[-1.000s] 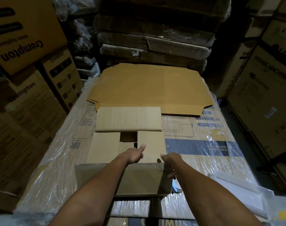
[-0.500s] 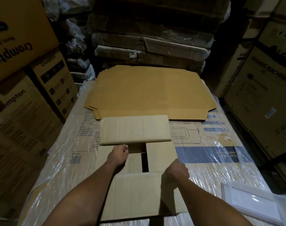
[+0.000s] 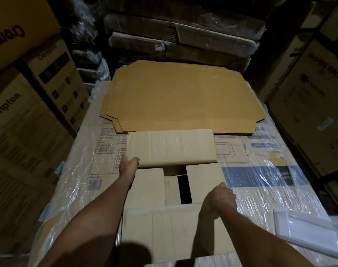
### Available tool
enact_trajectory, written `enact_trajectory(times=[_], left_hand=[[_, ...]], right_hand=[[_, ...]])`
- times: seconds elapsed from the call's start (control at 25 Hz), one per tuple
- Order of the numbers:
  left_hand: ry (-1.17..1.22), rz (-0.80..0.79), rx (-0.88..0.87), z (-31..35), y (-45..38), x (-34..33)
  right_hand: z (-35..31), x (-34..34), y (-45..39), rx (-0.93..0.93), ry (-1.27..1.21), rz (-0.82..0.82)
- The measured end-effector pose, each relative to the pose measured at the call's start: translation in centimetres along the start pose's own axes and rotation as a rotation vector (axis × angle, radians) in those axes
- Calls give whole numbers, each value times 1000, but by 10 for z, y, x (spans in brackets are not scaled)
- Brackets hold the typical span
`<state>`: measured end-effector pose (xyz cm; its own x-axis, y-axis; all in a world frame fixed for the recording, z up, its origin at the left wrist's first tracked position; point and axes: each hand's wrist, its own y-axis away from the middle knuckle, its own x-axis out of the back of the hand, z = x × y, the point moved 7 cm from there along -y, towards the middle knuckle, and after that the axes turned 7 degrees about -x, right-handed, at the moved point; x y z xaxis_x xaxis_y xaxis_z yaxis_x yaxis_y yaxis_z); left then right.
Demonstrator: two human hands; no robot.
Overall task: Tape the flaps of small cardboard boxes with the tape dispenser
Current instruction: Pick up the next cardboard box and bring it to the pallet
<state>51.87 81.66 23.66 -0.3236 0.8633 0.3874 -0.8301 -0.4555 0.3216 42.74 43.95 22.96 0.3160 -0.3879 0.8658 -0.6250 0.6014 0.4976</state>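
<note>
A warehouse or stockroom is shown. Printed appliance cartons (image 3: 35, 105) are stacked high to the left of the hands, and a washing machine carton (image 3: 316, 105) is seen to the right. Plastic-wrapped bundles of flattened cardboard (image 3: 181, 41) are piled beyond the hands. A film-wrapped carton (image 3: 260, 176) is used as the work surface under them.

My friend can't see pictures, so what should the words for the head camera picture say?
Two bare arms reach over a small cardboard box with its flaps open: the left hand holds the far flap, the right hand grips the box's right edge. It sits on plastic-wrapped cartons, with flat cardboard sheets behind.
</note>
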Motion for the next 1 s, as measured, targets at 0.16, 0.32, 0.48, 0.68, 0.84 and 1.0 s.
enact_trajectory(times=[0.16,0.32,0.48,0.68,0.84,1.0], left_hand=[[370,38,129,-13,-4,13],[565,-47,124,-14,3,18],[630,-80,229,-32,20,25],[324,-86,92,-46,49,52],[-112,-21,-216,-50,62,56],[-229,60,-231,-52,77,47]], right_hand=[[0,-6,2,4,30,-15],[4,-6,4,43,16,8],[14,1,-1,33,-141,-25],[22,24,-13,-5,-481,-62],[26,27,-8,-118,-783,-51],[35,27,16,-155,-866,135]])
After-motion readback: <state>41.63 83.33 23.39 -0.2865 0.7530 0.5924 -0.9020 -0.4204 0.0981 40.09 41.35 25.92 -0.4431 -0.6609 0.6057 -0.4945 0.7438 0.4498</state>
